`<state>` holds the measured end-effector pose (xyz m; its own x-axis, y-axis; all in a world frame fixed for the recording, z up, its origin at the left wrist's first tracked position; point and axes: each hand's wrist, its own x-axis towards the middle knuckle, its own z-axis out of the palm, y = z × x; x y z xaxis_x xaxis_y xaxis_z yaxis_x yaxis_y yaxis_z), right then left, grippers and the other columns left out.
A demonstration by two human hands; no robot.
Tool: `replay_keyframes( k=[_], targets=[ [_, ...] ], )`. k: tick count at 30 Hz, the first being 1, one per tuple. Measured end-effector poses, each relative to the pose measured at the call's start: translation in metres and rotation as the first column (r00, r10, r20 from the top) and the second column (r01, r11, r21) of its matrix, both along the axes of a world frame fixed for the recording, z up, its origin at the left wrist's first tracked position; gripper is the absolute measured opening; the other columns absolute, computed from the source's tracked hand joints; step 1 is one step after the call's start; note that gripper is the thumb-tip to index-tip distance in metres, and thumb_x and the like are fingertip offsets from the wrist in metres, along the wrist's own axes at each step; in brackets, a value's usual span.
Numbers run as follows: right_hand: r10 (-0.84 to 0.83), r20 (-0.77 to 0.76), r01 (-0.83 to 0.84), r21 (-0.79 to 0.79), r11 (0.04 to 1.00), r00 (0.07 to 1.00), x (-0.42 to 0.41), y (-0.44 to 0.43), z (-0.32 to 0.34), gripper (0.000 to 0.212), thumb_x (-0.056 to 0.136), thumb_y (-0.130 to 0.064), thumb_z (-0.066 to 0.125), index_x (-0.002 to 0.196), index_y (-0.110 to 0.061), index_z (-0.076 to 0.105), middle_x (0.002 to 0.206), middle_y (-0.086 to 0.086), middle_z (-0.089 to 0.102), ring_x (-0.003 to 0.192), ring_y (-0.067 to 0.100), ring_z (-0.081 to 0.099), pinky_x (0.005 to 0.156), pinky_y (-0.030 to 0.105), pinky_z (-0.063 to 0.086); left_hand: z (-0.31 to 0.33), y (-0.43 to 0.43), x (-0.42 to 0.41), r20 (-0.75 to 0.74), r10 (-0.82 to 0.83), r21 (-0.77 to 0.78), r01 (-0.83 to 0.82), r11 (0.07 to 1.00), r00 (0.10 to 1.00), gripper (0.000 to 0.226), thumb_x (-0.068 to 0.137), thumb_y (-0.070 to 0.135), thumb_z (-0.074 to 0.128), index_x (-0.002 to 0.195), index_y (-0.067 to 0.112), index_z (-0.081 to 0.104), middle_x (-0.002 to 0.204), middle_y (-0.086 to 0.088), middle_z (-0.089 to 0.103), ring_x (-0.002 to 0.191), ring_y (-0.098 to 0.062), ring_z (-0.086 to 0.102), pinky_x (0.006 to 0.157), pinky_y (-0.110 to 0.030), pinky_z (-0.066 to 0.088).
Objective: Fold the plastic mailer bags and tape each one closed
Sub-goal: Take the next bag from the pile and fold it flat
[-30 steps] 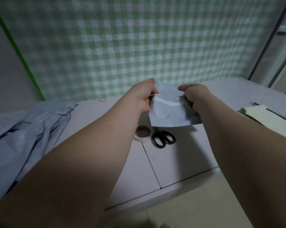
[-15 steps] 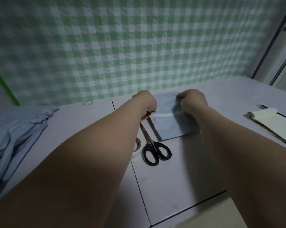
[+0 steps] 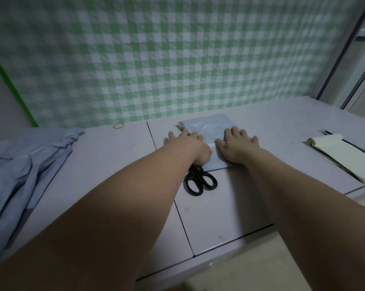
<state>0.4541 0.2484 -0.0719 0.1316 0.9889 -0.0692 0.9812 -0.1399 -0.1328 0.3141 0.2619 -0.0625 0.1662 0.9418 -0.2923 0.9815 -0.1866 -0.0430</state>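
A folded pale blue mailer bag (image 3: 206,127) lies flat on the grey table (image 3: 106,164), close to the checked wall. My left hand (image 3: 190,143) presses its left part with spread fingers. My right hand (image 3: 236,144) lies flat on its right part, fingers straight. A white strip shows between the two hands. Black scissors (image 3: 200,181) lie just in front of the bag, their blades hidden under my left wrist. The tape roll is hidden behind my left forearm.
A heap of loose pale blue mailer bags (image 3: 19,169) covers the table's left side. A yellow rubber band (image 3: 118,125) lies near the wall. An open notepad (image 3: 343,156) sits at the right. The table's front edge (image 3: 219,250) runs below my forearms.
The bag came down from the air onto the table. Both hands, which gripped it, now lie flat and press on it. The view shifted down and closer.
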Motion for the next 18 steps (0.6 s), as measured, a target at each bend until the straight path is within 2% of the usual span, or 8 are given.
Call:
replay_keyframes(
  k=[4,7,9,12,13,15,17,18],
  targets=[
    [-0.176,-0.015,0.174,-0.075,0.982,0.984,-0.002,-0.005,0.005,0.064,0.097,-0.043,0.02,0.151,-0.009,0.013,0.158,0.007,0.01,0.144,0.026,0.01,0.116,0.05,0.005,0.005,-0.007,-0.005,-0.055,0.103,-0.054,-0.106,0.993,0.993,0.08,0.079,0.054,0.032,0.15,0.02,0.016,0.161,-0.004,0.002,0.146,-0.036,-0.004,0.107,-0.068,0.006],
    [-0.234,-0.019,0.233,-0.046,0.971,0.972,-0.013,-0.016,0.017,0.058,0.096,-0.035,0.027,0.147,-0.006,0.023,0.151,0.009,0.025,0.139,0.026,0.022,0.115,0.045,0.01,0.017,-0.021,-0.014,-0.035,0.1,-0.071,-0.102,0.992,0.994,0.067,0.084,0.047,0.033,0.144,0.017,0.033,0.158,-0.011,0.012,0.145,-0.038,0.0,0.108,-0.067,0.01],
    [-0.157,-0.048,0.158,0.022,0.987,0.986,-0.022,-0.025,0.03,0.05,0.096,-0.03,0.03,0.139,-0.006,0.035,0.143,0.011,0.036,0.133,0.028,0.031,0.111,0.044,0.017,0.034,-0.036,-0.024,-0.002,0.097,-0.041,-0.097,0.994,0.995,0.055,0.091,0.034,0.03,0.142,0.014,0.034,0.156,-0.011,0.017,0.144,-0.037,0.004,0.107,-0.067,0.012],
    [-0.014,-0.138,0.033,0.135,0.99,0.99,-0.044,-0.041,0.057,0.03,0.096,-0.021,0.036,0.115,-0.005,0.054,0.126,0.013,0.053,0.118,0.03,0.048,0.094,0.035,0.036,0.064,-0.059,-0.047,0.177,0.107,0.126,-0.13,0.983,0.978,0.044,0.096,0.016,0.034,0.139,0.013,0.041,0.147,-0.009,0.037,0.137,-0.03,0.027,0.113,-0.053,0.019],
    [0.022,-0.177,0.01,0.175,0.984,0.984,-0.054,-0.045,0.064,0.025,0.096,-0.021,0.037,0.103,-0.007,0.057,0.117,0.013,0.058,0.111,0.03,0.052,0.085,0.031,0.039,0.073,-0.066,-0.059,0.277,0.094,0.196,-0.152,0.969,0.956,0.041,0.095,0.013,0.037,0.134,0.014,0.048,0.141,-0.007,0.045,0.129,-0.027,0.039,0.109,-0.044,0.03],
    [0.094,-0.234,-0.028,0.271,0.962,0.968,-0.079,-0.058,0.075,0.024,0.093,-0.022,0.041,0.079,-0.008,0.054,0.089,0.01,0.059,0.09,0.029,0.057,0.067,0.026,0.039,0.087,-0.082,-0.084,0.434,0.062,0.324,-0.22,0.92,0.899,0.033,0.089,0.008,0.043,0.114,0.016,0.063,0.12,-0.003,0.058,0.102,-0.02,0.052,0.089,-0.031,0.042],
    [0.155,-0.283,-0.051,0.341,0.939,0.946,-0.107,-0.072,0.081,0.025,0.088,-0.02,0.045,0.072,-0.006,0.059,0.077,0.008,0.063,0.074,0.027,0.059,0.057,0.027,0.043,0.096,-0.101,-0.107,0.526,0.044,0.375,-0.279,0.884,0.849,0.03,0.086,0.005,0.047,0.095,0.02,0.071,0.097,0.0,0.065,0.088,-0.017,0.058,0.078,-0.028,0.048],
    [0.187,-0.313,-0.067,0.358,0.931,0.931,-0.121,-0.079,0.083,0.024,0.085,-0.017,0.046,0.076,-0.007,0.064,0.078,0.007,0.067,0.073,0.027,0.062,0.06,0.028,0.05,0.099,-0.111,-0.118,0.551,0.047,0.376,-0.298,0.877,0.833,0.03,0.085,0.004,0.048,0.091,0.021,0.072,0.088,0.001,0.065,0.084,-0.017,0.06,0.076,-0.028,0.05]
  ],
)
